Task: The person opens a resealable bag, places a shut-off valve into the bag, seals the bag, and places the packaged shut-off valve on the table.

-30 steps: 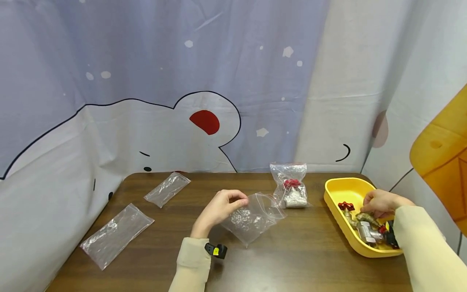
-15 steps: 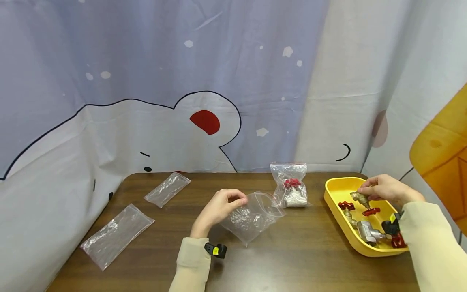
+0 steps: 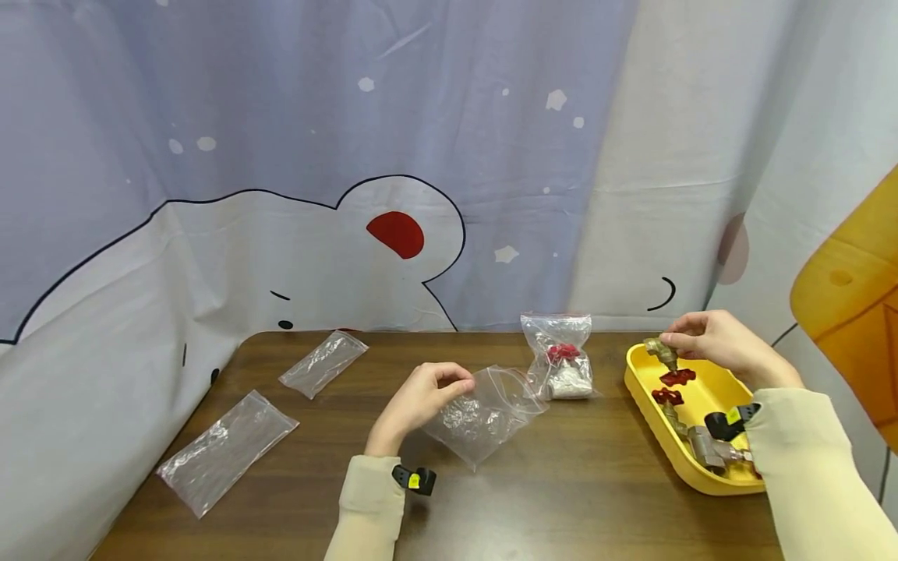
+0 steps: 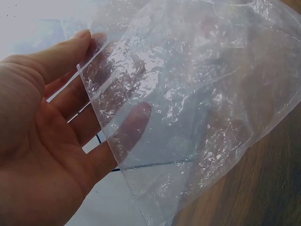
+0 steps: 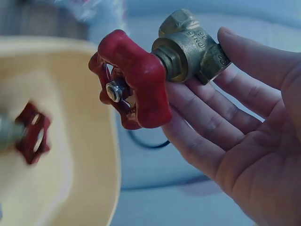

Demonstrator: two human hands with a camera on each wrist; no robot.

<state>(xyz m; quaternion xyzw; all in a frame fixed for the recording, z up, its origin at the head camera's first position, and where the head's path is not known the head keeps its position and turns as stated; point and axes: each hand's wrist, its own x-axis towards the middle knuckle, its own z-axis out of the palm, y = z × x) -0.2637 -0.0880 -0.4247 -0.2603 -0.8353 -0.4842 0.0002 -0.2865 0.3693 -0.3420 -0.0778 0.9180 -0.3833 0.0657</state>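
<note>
My left hand (image 3: pixel 426 397) pinches the edge of a clear zip-lock bag (image 3: pixel 484 421) between thumb and fingertips, above the middle of the table. In the left wrist view the bag (image 4: pixel 188 94) hangs loose, with nothing seen inside, and some fingers show through the plastic. At the far end of a yellow bin (image 3: pixel 641 405), my right hand (image 3: pixel 726 347) holds a brass valve (image 3: pixel 661 352) with its red handwheel pointing down. In the right wrist view the valve's brass body (image 5: pixel 188 52) lies between thumb and fingers, and its red handwheel (image 5: pixel 134 80) sticks out beyond them.
Several other valves lie in the bin, among them one with a red handwheel (image 3: pixel 668 396) and a silver fitting (image 3: pixel 705 448). A bag with a red-handled valve (image 3: pixel 563 362) stands behind the held bag. Two flat clear bags (image 3: pixel 228 452) lie at the left. A curtain (image 3: pixel 351 257) hangs behind the table.
My right hand has lifted the brass valve out from among the others, raising it and moving it left toward the bin's far edge. The left hand and its bag have stayed nearly still.
</note>
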